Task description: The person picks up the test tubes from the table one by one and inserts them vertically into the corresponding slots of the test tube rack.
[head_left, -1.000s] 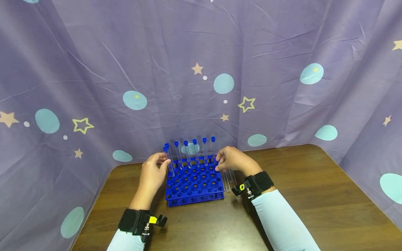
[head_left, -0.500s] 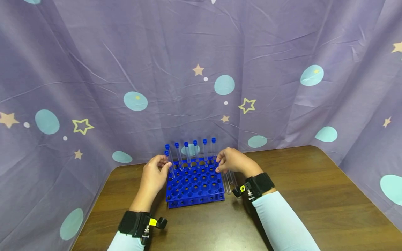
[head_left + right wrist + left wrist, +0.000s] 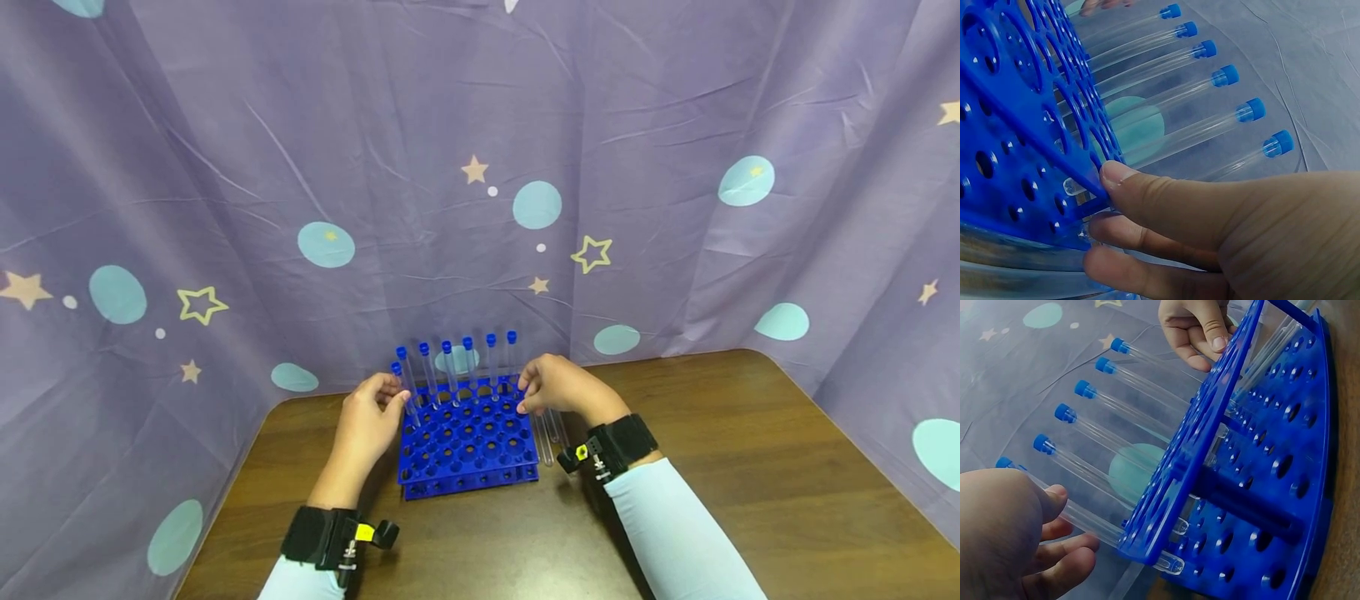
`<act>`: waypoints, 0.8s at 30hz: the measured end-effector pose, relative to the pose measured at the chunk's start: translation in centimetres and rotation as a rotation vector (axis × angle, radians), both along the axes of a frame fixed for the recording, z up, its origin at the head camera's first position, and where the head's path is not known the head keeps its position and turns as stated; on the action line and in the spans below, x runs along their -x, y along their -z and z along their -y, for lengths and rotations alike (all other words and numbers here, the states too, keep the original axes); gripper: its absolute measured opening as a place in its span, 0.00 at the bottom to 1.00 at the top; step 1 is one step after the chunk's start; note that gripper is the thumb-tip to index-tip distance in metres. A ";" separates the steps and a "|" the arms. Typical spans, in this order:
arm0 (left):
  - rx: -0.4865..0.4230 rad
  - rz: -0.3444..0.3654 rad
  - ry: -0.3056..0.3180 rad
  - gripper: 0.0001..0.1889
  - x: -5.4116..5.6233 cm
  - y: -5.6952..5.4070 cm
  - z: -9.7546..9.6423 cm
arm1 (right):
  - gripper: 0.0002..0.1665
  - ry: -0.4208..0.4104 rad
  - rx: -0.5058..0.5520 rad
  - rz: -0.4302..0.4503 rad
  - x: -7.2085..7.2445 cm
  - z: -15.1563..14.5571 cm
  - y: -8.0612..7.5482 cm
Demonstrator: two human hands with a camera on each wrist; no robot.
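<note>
A blue test tube rack (image 3: 450, 472) stands on the wooden table. My left hand (image 3: 367, 421) pinches a clear test tube (image 3: 1088, 517) with a blue cap between thumb and fingers at the rack's left end. That tube's lower end passes through a hole in the top plate, its cap standing nearer me than the back row. My right hand (image 3: 562, 387) grips the rack's right edge, thumb (image 3: 1119, 175) on the top plate and fingers beneath. Several blue-capped tubes (image 3: 450, 371) stand upright along the back row.
Several clear tubes (image 3: 545, 446) lie on the table (image 3: 720, 475) beside the rack's right side, partly hidden under my right hand. A purple curtain (image 3: 420, 208) with stars and spots hangs just behind the rack and around the table's sides.
The test tube in my left hand has sunk slightly lower into the rack, its cap dropping relative to the back row. My right hand keeps its hold on the rack edge.
</note>
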State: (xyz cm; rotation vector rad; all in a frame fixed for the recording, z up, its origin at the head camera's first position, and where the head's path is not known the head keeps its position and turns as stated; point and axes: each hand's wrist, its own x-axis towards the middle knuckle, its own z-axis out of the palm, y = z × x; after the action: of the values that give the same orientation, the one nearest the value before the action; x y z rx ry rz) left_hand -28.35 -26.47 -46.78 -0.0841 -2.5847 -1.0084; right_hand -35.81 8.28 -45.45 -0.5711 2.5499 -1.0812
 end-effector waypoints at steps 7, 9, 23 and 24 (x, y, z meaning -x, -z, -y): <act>-0.005 0.005 -0.001 0.15 -0.2 0.2 0.1 | 0.22 -0.003 0.009 0.001 0.0 0.0 0.1; -0.007 0.012 -0.006 0.16 -0.2 0.2 0.2 | 0.22 -0.003 0.009 -0.001 0.0 0.0 0.2; 0.011 0.267 0.003 0.15 -0.7 0.3 1.5 | 0.21 0.002 0.016 -0.007 0.0 -0.1 0.1; -0.007 0.310 0.008 0.15 -0.7 0.4 1.5 | 0.22 0.002 0.017 -0.007 0.0 -0.1 0.1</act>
State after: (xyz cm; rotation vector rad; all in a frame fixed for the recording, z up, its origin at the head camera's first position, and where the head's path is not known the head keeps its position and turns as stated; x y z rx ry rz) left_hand -27.61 -27.98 -47.15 0.0691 -2.8588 -1.1099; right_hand -35.85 8.36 -45.59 -0.5786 2.5501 -1.1049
